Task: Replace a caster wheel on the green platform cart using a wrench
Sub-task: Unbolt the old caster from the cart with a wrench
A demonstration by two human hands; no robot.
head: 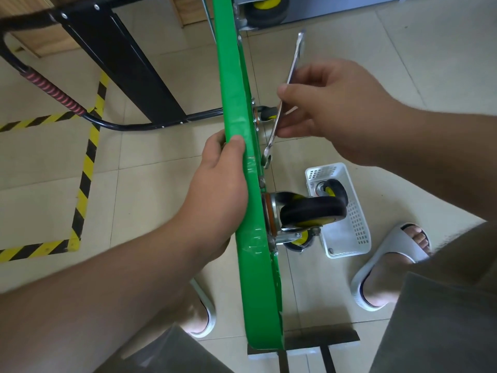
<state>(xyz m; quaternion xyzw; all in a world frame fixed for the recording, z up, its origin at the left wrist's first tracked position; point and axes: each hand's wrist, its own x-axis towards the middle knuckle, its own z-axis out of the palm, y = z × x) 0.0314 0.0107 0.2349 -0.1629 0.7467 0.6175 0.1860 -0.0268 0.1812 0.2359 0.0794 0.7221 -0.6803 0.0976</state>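
holding a wrench [294,57] beside the tipped green cart [234,103]
the left hand [217,179] is gripping the cart's upturned edge; the right hand [330,111] is pinching the wrench's shaft, its lower jaw lying close to the cart's underside, beyond the mounted caster wheel [312,208].

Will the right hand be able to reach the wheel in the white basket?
Probably yes: the wheel lies in an open basket on the right hand's side of the green cart. But its fingers hold the wrench.
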